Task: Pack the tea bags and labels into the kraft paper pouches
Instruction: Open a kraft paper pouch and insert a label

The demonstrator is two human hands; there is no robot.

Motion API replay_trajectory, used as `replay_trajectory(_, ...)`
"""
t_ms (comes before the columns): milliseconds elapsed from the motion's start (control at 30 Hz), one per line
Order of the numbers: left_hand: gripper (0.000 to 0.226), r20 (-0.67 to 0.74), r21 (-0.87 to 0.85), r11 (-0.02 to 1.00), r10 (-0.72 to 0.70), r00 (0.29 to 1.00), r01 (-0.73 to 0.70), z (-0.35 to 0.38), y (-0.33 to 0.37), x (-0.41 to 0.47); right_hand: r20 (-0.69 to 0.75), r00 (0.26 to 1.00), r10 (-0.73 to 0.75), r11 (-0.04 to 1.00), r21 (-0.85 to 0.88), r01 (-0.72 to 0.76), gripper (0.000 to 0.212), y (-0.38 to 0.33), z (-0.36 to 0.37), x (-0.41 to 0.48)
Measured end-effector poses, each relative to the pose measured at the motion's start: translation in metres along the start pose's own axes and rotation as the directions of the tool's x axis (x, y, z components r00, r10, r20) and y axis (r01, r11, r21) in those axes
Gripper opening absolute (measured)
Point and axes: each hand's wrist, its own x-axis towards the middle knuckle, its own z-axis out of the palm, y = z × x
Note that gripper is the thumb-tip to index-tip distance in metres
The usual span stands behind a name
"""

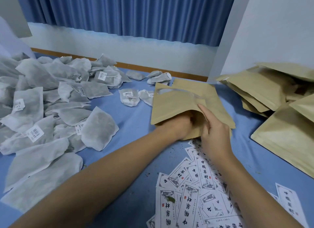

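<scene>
My right hand (214, 137) grips the kraft paper pouch (176, 100) at twelve o'clock; my left hand (179, 126) sits inside it, and I cannot tell its grasp.

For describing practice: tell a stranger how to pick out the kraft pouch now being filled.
Start from the blue surface; right of centre, between the heap of tea bags and the stack of pouches, is one kraft pouch. Unlike the stacked ones, its mouth is held open by the right hand, with the left hand inside.
</scene>
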Motion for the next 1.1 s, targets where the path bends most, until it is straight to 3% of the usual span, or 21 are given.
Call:
replay_trajectory(100,0.042,-0.227,0.042,0.975,0.223,0.948,-0.22,0.003,-0.008,-0.03,0.016,0.999,0.029,0.999,-0.028,-0.028,0.064,0.01,0.0,0.01)
replay_trajectory(133,0.042,-0.353,0.024,0.931,0.348,0.869,-0.363,-0.002,-0.015,-0.04,0.021,0.999,0.035,0.998,-0.049,-0.034,0.062,0.013,0.0,0.014)
replay_trajectory(200,0.032,-0.62,0.04,0.82,0.469,0.629,-0.571,-0.016,-0.032,-0.051,0.013,0.998,0.066,0.994,-0.086,-0.065,0.062,0.018,0.001,0.022)
replay_trajectory(233,0.025,-0.739,0.03,0.803,0.419,0.528,-0.595,-0.02,-0.042,-0.051,0.001,0.996,0.087,0.991,-0.101,-0.086,0.062,0.02,0.002,0.025)
replay_trajectory(267,0.021,-0.815,-0.041,0.825,0.299,0.497,-0.563,-0.025,-0.052,-0.049,-0.013,0.994,0.107,0.987,-0.116,-0.107,0.062,0.022,0.004,0.028)
replay_trajectory(333,0.019,-0.842,-0.237,0.89,0.012,0.54,-0.389,-0.034,-0.073,-0.033,-0.028,0.99,0.14,0.981,-0.132,-0.143,0.059,0.027,0.007,0.029)
replay_trajectory(400,0.02,-0.727,-0.314,0.946,-0.187,0.66,-0.077,-0.039,-0.105,-0.003,-0.026,0.986,0.166,0.977,-0.129,-0.168,0.06,0.03,0.009,0.026)
replay_trajectory(500,0.053,-0.372,-0.193,0.921,-0.389,0.843,0.339,-0.036,-0.156,0.031,-0.013,0.985,0.169,0.978,-0.121,-0.17,0.062,0.033,0.012,0.02)
replay_trajectory(567,0.063,-0.155,-0.084,0.88,-0.475,0.866,0.468,-0.027,-0.178,0.04,-0.013,0.986,0.164,0.979,-0.117,-0.164,0.063,0.035,0.012,0.02)
replay_trajectory(600,0.061,-0.112,-0.04,0.877,-0.48,0.87,0.479,-0.022,-0.182,0.042,-0.009,0.986,0.166,0.979,-0.12,-0.166,0.063,0.036,0.013,0.02)
replay_trajectory(633,0.055,-0.117,-0.041,0.887,-0.462,0.879,0.461,-0.017,-0.184,0.042,-0.005,0.985,0.17,0.977,-0.128,-0.17,0.063,0.037,0.013,0.02)
replay_trajectory(733,0.029,-0.34,-0.22,0.923,-0.376,0.862,0.316,-0.008,-0.175,0.037,-0.007,0.983,0.184,0.975,-0.126,-0.183,0.064,0.038,0.013,0.021)
replay_trajectory(833,0.025,-0.554,-0.418,0.893,-0.397,0.732,0.168,-0.009,-0.157,0.027,-0.01,0.983,0.185,0.978,-0.09,-0.186,0.061,0.037,0.012,0.021)
replay_trajectory(900,0.027,-0.705,-0.499,0.865,-0.374,0.603,-0.046,-0.021,-0.135,0.017,-0.018,0.981,0.192,0.979,-0.07,-0.193,0.06,0.038,0.011,0.02)
replay_trajectory(1000,0.027,-0.881,-0.351,0.859,-0.168,0.442,-0.372,-0.028,-0.095,-0.004,-0.038,0.975,0.217,0.974,-0.058,-0.219,0.059,0.038,0.01,0.02)
replay_trajectory(1100,0.026,-0.874,-0.153,0.791,0.171,0.455,-0.592,-0.009,-0.055,-0.031,-0.025,0.977,0.21,0.977,-0.034,-0.21,0.062,0.038,0.009,0.019)
